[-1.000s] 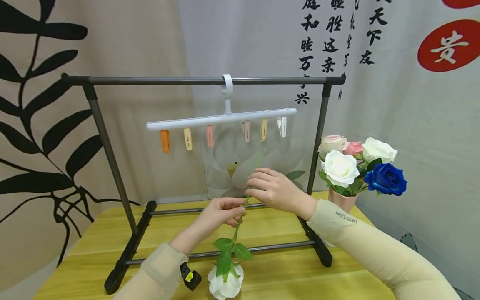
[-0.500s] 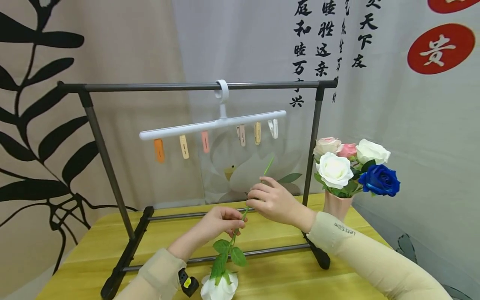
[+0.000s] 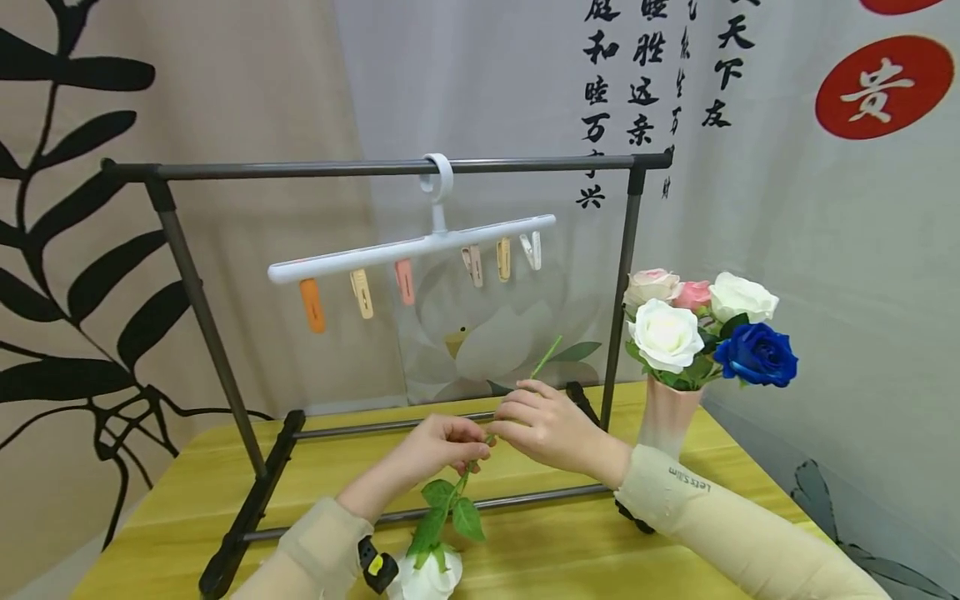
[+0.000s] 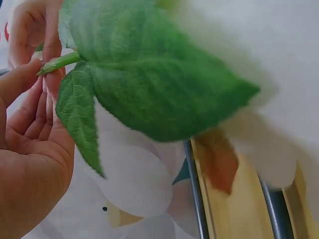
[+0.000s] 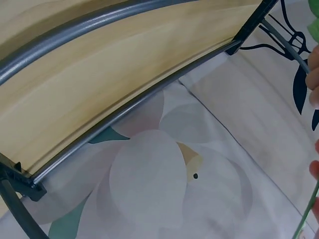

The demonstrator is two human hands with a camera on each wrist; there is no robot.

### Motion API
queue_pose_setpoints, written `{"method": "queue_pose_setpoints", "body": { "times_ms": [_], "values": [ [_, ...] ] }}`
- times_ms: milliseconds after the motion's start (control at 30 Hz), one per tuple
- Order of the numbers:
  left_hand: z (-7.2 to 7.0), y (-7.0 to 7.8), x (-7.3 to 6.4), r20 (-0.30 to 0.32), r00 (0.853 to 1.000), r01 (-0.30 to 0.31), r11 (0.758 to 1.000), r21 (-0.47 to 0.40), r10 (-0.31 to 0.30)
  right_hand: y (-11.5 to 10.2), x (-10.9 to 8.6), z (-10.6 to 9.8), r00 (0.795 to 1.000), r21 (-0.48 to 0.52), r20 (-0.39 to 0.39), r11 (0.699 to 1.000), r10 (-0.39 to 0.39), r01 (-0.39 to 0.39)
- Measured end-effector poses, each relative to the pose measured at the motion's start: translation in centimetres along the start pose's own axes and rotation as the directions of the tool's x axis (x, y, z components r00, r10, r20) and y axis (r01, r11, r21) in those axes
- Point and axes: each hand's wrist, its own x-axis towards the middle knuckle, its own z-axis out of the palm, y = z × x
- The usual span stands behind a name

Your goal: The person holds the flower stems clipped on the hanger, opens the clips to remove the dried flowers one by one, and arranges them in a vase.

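Note:
A white artificial rose (image 3: 429,575) hangs head-down at the front of the table, its green stem slanting up to the right. My left hand (image 3: 438,446) pinches the stem just above the leaves (image 3: 450,508). Higher up, my right hand (image 3: 551,425) holds the same stem, whose cut end (image 3: 547,356) sticks out above the fingers. In the left wrist view a large green leaf (image 4: 159,84) covers much of the picture, and thumb and fingers meet on the stem (image 4: 60,63). Only a few fingertips (image 5: 314,172) and a bit of stem show at the edge of the right wrist view.
A white hanger (image 3: 412,247) with several coloured clips hangs on a dark metal rack (image 3: 300,169) that stands on the yellow wooden table (image 3: 555,542). Right of the rack, a pink vase (image 3: 667,417) holds white, pink and blue roses. A printed curtain stands behind.
The stem has tilted further right at its cut end, and the rose head has swung left and down. The hands stay on it. The head view has shifted slightly.

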Motion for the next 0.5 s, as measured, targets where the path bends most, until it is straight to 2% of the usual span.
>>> {"method": "queue_pose_setpoints", "body": {
  "times_ms": [133,267,400,500],
  "values": [
    [-0.5,0.2,-0.2,0.007,0.999,0.036,0.997,-0.062,-0.035,0.1,0.0,0.1,0.999,-0.025,-0.054,1.000,0.005,-0.007],
    [-2.1,0.4,-0.6,-0.007,0.999,0.039,0.990,-0.135,-0.040,0.4,0.3,-0.2,0.996,-0.030,-0.076,0.998,0.051,-0.054],
    [-4.1,0.8,-1.2,-0.067,0.998,0.003,0.989,-0.146,-0.013,0.7,0.6,-1.2,0.987,0.017,-0.107,0.992,0.124,-0.123],
    [-5.2,0.9,-1.7,-0.114,0.993,0.002,0.992,-0.129,-0.017,0.9,1.3,-2.2,0.971,0.082,-0.152,0.982,0.183,-0.173]
  ]
}}
